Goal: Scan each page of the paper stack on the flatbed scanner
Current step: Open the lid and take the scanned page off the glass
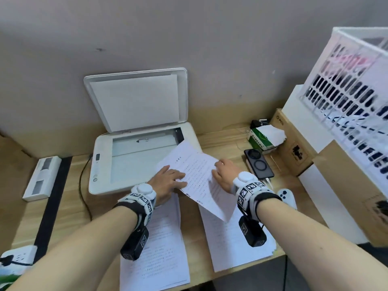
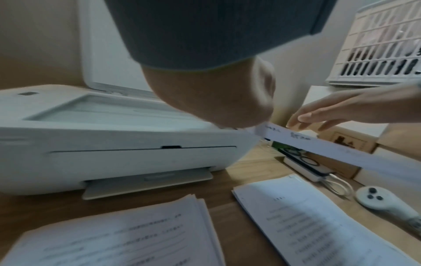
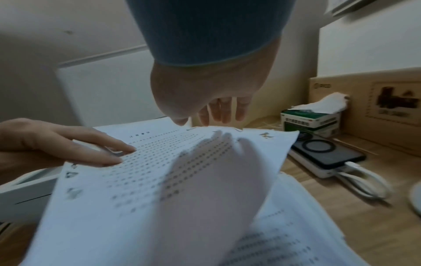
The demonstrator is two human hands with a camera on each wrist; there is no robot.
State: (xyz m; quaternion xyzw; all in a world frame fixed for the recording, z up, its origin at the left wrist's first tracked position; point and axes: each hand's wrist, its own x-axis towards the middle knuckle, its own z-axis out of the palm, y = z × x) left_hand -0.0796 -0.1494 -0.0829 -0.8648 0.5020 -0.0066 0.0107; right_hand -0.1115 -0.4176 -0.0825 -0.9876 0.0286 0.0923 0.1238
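**Inspector A:** The flatbed scanner [image 1: 144, 158] is found on the wooden desk [image 1: 226, 141] against the wall, its lid [image 1: 136, 99] raised and leaning back. The glass [image 1: 142, 152] is exposed, with a corner of one printed sheet [image 1: 195, 171] lying over its near right edge.

**Inspector B:** Confirmed. The sheet is held tilted, text side up, partly over the scanner and partly over the desk. The left hand [image 1: 168, 183] is laid on its left edge with the fingers extended and flat on the paper. No curl is seen.

**Inspector A:** And the right hand [image 1: 224, 175]?

**Inspector B:** It is placed at the sheet's right edge. In the right wrist view the fingers [image 3: 224, 111] are seen straight above the far edge, with finger shadows showing through the paper from beneath. Whether the sheet is pinched cannot be told.

**Inspector A:** Noted. Two paper stacks are recorded on the desk in front of the scanner: a left stack [image 1: 161, 248] and a right stack [image 1: 233, 238], both under the forearms.

**Inspector B:** To the right, a phone on a power bank [image 1: 259, 164], a tissue box [image 1: 264, 137], a white controller [image 1: 286, 196] and cardboard boxes [image 1: 294, 148] are observed.
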